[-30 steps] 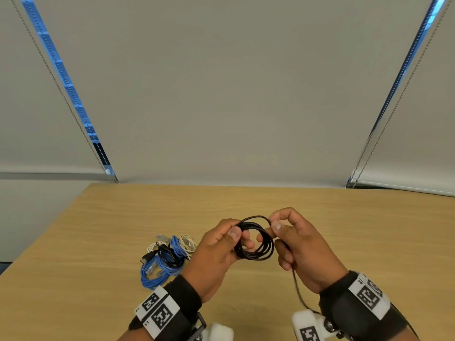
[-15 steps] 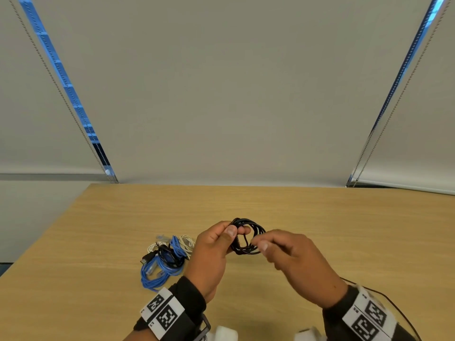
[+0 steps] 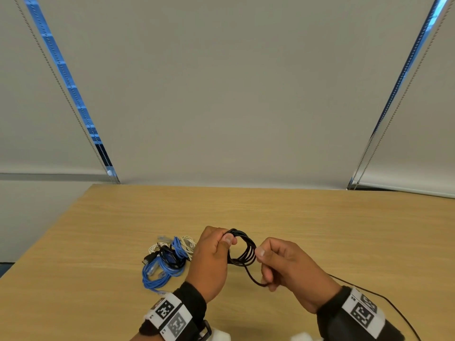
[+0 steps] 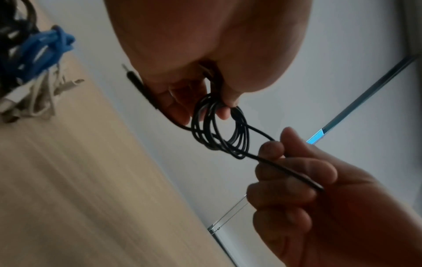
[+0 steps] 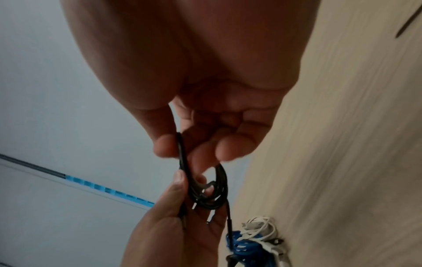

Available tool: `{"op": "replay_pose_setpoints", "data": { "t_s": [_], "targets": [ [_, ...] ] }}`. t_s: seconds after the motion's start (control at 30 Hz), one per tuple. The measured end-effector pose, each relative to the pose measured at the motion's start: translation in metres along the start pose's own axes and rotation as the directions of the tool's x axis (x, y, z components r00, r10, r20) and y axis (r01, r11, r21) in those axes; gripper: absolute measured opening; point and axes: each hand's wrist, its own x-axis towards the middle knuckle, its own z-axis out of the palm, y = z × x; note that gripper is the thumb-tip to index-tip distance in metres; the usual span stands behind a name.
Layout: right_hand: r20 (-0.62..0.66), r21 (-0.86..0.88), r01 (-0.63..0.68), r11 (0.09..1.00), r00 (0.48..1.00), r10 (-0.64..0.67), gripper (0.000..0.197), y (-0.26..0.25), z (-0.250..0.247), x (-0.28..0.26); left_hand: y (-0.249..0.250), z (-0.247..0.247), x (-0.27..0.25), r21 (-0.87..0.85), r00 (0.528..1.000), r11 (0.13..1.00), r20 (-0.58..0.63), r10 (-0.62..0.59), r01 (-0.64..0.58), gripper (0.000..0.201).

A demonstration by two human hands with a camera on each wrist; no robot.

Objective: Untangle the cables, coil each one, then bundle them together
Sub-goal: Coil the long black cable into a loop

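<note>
Two hands work above the table [image 3: 320,225], which carries everything else, so I keep the coiling in the air where loose cord can swing free. Off to my left lies the pile of cables [image 3: 167,257], blue, white and black, parked out of the way, I judge, until this one is done. My left hand [image 3: 211,262] pinches the black coil [image 3: 242,249] at its top between thumb and fingers, so the loops stay stacked. My right hand [image 3: 293,269] is curled round the free tail [image 3: 253,279], thumb and forefinger pinching it just beside the coil to feed another turn. Behind that wrist, the rest of the cord trails across the table.
</note>
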Motion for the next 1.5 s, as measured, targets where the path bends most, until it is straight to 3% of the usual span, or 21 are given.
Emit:
{"op": "replay_pose_setpoints", "data": {
  "t_s": [0.13, 0.37, 0.5, 0.57, 0.7, 0.77, 0.87, 0.93, 1.0, 1.07, 1.17, 1.27, 1.33, 1.4, 1.5],
  "targets": [
    [0.037, -0.049, -0.072, 0.996, 0.997, 0.074, 0.024, 0.002, -0.013, 0.003, -0.003, -0.001, 0.0, 0.113, 0.999, 0.993, 0.007, 0.045, -0.045, 0.025],
    [0.168, -0.042, -0.128, 0.991, 0.977, 0.133, 0.029, 0.001, -0.025, 0.002, -0.006, -0.005, 0.009, 0.137, 0.999, 0.99, -0.043, 0.015, -0.009, 0.024],
    [0.069, 0.014, -0.084, 0.996, 0.994, 0.083, 0.027, 0.009, -0.024, 0.002, -0.009, -0.01, 0.019, 0.086, 0.993, 0.992, -0.082, -0.087, 0.094, 0.023],
    [0.091, 0.073, -0.09, 0.993, 0.992, 0.083, 0.025, 0.013, -0.024, 0.003, -0.01, -0.015, 0.023, 0.041, 0.986, 0.99, -0.102, -0.129, 0.133, 0.024],
    [0.113, -0.083, -0.088, 0.993, 0.989, 0.098, 0.023, 0.015, -0.026, 0.004, -0.008, -0.022, 0.025, -0.129, 0.962, 0.965, -0.119, -0.244, 0.229, 0.03],
    [0.05, -0.295, -0.031, 0.955, 0.998, 0.048, 0.016, 0.017, -0.026, 0.007, -0.005, -0.022, 0.023, -0.324, 0.934, 0.892, -0.062, -0.352, 0.315, 0.032],
    [-0.096, -0.608, 0.018, 0.794, 0.991, -0.096, 0.011, 0.023, -0.024, 0.013, 0.002, -0.017, 0.015, -0.618, 0.874, 0.638, 0.187, -0.448, 0.459, 0.026],
    [-0.141, -0.601, 0.05, 0.798, 0.976, -0.167, 0.013, 0.024, -0.02, 0.016, 0.007, -0.009, 0.007, -0.666, 0.826, 0.507, 0.329, -0.458, 0.547, 0.024],
    [-0.145, -0.516, 0.108, 0.85, 0.967, -0.211, 0.02, 0.023, -0.014, 0.018, 0.009, 0.0, 0.0, -0.631, 0.783, 0.473, 0.411, -0.467, 0.614, 0.026],
    [-0.147, -0.426, 0.145, 0.893, 0.963, -0.226, 0.027, 0.022, -0.009, 0.018, 0.008, 0.006, -0.003, -0.608, 0.787, 0.507, 0.396, -0.473, 0.611, 0.03],
    [-0.123, -0.269, 0.113, 0.957, 0.981, -0.151, 0.025, 0.021, -0.003, 0.015, 0.006, 0.009, -0.001, -0.655, 0.843, 0.553, 0.27, -0.466, 0.516, 0.031],
    [-0.135, -0.268, 0.037, 0.963, 0.988, -0.076, 0.027, 0.024, 0.001, 0.013, 0.002, 0.007, 0.003, -0.584, 0.9, 0.699, 0.148, -0.409, 0.414, 0.031],
    [-0.251, -0.417, 0.084, 0.905, 0.946, -0.204, 0.041, 0.022, 0.003, 0.011, -0.001, 0.005, 0.004, -0.456, 0.934, 0.819, 0.098, -0.342, 0.348, 0.031],
    [-0.301, -0.447, 0.214, 0.868, 0.878, -0.372, 0.04, 0.013, 0.006, 0.005, -0.003, 0.003, 0.005, -0.325, 0.958, 0.901, 0.084, -0.276, 0.288, 0.029],
    [-0.124, -0.508, 0.32, 0.8, 0.892, -0.435, 0.02, 0.001, 0.019, 0.0, -0.003, 0.003, 0.003, -0.212, 0.974, 0.952, 0.084, -0.208, 0.222, 0.022]
  ]
}}
